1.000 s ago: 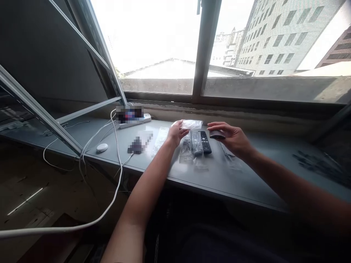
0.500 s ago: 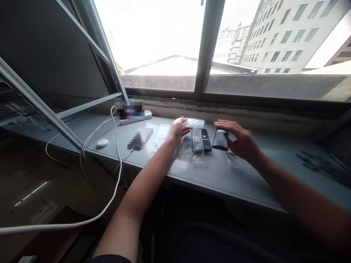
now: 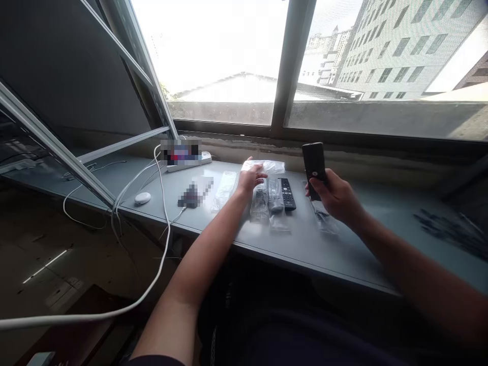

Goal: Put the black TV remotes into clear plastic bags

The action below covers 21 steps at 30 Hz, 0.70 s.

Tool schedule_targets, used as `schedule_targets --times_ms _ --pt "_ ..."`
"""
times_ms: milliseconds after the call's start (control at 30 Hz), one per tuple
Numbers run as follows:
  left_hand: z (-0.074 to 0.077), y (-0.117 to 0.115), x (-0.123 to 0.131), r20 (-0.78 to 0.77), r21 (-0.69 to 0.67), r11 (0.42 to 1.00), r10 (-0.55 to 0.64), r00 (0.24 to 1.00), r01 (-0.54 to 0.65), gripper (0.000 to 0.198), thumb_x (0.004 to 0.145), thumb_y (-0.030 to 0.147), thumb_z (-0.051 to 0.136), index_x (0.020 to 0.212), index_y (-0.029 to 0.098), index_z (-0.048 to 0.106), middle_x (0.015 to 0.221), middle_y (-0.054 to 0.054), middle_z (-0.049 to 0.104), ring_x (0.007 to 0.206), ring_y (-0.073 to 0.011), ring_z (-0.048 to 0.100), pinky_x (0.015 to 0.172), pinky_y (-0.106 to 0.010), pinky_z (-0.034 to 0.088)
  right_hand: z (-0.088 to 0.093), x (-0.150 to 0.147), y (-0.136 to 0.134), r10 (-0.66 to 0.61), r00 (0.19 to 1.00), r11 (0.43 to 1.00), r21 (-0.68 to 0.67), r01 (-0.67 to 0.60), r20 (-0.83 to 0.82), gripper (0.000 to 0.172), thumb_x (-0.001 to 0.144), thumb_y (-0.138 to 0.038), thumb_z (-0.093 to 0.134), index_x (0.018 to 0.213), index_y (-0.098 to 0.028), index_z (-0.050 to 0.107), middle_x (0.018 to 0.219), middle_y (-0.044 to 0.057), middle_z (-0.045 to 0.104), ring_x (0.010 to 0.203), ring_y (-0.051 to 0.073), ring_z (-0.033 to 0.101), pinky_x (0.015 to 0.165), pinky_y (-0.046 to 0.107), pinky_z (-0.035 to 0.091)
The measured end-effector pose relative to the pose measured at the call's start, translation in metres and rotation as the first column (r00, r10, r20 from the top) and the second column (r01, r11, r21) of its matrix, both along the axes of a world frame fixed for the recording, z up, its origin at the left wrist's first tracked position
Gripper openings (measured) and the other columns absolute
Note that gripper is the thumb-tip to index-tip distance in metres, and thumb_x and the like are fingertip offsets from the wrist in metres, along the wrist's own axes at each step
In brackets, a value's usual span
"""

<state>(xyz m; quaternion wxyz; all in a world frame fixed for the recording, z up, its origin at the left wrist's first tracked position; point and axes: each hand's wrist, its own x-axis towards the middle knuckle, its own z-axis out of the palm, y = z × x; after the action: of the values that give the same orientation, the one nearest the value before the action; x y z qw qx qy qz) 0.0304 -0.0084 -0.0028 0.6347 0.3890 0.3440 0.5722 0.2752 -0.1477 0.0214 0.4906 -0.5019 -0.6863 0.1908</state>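
Observation:
My right hand (image 3: 340, 197) grips a slim black remote control (image 3: 314, 161), raised upright above the table with the thumb across its front. Below it lies a clear plastic bag (image 3: 325, 222). My left hand (image 3: 250, 179) has its fingers apart, resting at the near edge of a clear plastic packet (image 3: 272, 166). Just right of that hand are a bagged remote (image 3: 275, 194) and another bagged item (image 3: 259, 203), whose kind is blurred by the plastic. Beside them a bare black remote with many buttons (image 3: 288, 194) lies flat.
Another clear packet (image 3: 225, 189) lies left of my left arm. A white power strip (image 3: 190, 162), a round white device (image 3: 142, 199) and a looping white cable (image 3: 164, 244) are farther left. A metal frame (image 3: 95, 178) slants across the left, and the window sill runs behind the table.
My right hand has turned the black remote from tilted, with its end towards me, to upright with its front visible. My left hand has stayed nearly in place.

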Motion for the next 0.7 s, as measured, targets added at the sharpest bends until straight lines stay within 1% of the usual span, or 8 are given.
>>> schedule_targets --times_ms 67,100,167,233,333,467,600,700 --pt "0.0005 -0.0004 -0.0008 0.009 -0.009 1.0 -0.014 1.0 0.014 0.052 0.092 0.026 0.082 0.142 0.025 0.072 0.106 -0.004 0.077 0.072 -0.0115 0.071 0.062 -0.022 0.048 -0.0025 -0.0017 0.0023 0.057 0.994 0.995 -0.081 -0.065 -0.09 0.047 0.105 -0.075 0.069 0.107 -0.029 0.065 0.096 0.006 0.078 0.076 0.026 0.075 0.068 0.039 0.063" --pt "0.0007 -0.0005 -0.0011 0.007 -0.019 1.0 -0.019 1.0 0.019 0.039 0.093 0.026 0.082 0.131 0.023 0.076 0.105 -0.005 0.077 0.073 -0.0118 0.071 0.062 -0.023 0.048 -0.0041 -0.002 0.0035 0.064 0.994 0.992 -0.1 -0.073 -0.09 0.047 0.105 -0.075 0.07 0.106 -0.029 0.066 0.095 0.005 0.078 0.073 0.025 0.074 0.067 0.039 0.063" --pt "0.0013 -0.0004 -0.001 -0.003 -0.044 0.999 -0.024 1.0 0.024 0.02 0.094 0.027 0.083 0.112 0.019 0.08 0.104 -0.007 0.077 0.075 -0.0123 0.071 0.064 -0.023 0.049 -0.007 -0.0014 0.0053 0.036 0.999 0.996 -0.078 -0.035 0.013 0.043 0.106 -0.072 0.069 0.108 -0.029 0.067 0.089 0.004 0.077 0.069 0.024 0.072 0.069 0.039 0.062" --pt "0.0021 -0.0003 -0.0005 -0.009 -0.058 0.998 -0.033 0.999 0.033 0.013 0.094 0.026 0.084 0.103 0.018 0.081 0.103 -0.008 0.078 0.076 -0.0126 0.071 0.065 -0.023 0.049 -0.0086 0.0003 0.006 -0.018 0.987 1.0 -0.004 0.019 0.162 0.038 0.107 -0.066 0.069 0.114 -0.029 0.07 0.086 0.004 0.077 0.069 0.025 0.071 0.074 0.04 0.06" --pt "0.0031 -0.0006 0.0003 -0.012 -0.053 0.997 -0.05 0.999 0.049 0.012 0.095 0.027 0.084 0.104 0.019 0.083 0.106 -0.007 0.081 0.079 -0.0126 0.072 0.066 -0.023 0.048 -0.0076 0.0018 0.0049 -0.078 0.954 0.995 0.081 0.057 0.29 0.036 0.107 -0.059 0.068 0.127 -0.03 0.072 0.094 0.007 0.08 0.079 0.03 0.073 0.083 0.044 0.059" --pt "0.0028 -0.0009 0.0006 -0.015 -0.045 0.999 -0.014 1.0 0.013 0.02 0.091 0.033 0.092 0.103 0.021 0.082 0.107 -0.006 0.082 0.081 -0.0124 0.071 0.066 -0.022 0.047 -0.0042 0.0002 0.0023 -0.094 0.937 0.992 0.114 0.058 0.336 0.036 0.108 -0.057 0.064 0.131 -0.03 0.073 0.11 0.01 0.083 0.089 0.033 0.072 0.088 0.046 0.058" --pt "0.0025 0.0004 0.0001 -0.003 -0.015 0.999 0.03 1.0 -0.03 0.023 0.091 0.037 0.094 0.1 0.021 0.081 0.102 -0.004 0.081 0.08 -0.0118 0.07 0.065 -0.021 0.045 -0.0032 -0.0025 -0.0003 -0.061 0.942 0.996 0.089 0.033 0.33 0.036 0.107 -0.059 0.066 0.125 -0.029 0.075 0.103 0.009 0.083 0.082 0.03 0.071 0.08 0.043 0.056" --pt "0.0029 0.0019 -0.0009 0.013 -0.001 0.999 0.05 0.999 -0.05 0.023 0.094 0.039 0.092 0.101 0.022 0.08 0.099 -0.003 0.08 0.076 -0.01 0.067 0.062 -0.019 0.044 -0.0029 -0.0046 -0.0033 -0.023 0.959 1.0 0.021 0.018 0.281 0.039 0.106 -0.062 0.068 0.124 -0.028 0.075 0.093 0.007 0.083 0.069 0.027 0.069 0.069 0.039 0.053"
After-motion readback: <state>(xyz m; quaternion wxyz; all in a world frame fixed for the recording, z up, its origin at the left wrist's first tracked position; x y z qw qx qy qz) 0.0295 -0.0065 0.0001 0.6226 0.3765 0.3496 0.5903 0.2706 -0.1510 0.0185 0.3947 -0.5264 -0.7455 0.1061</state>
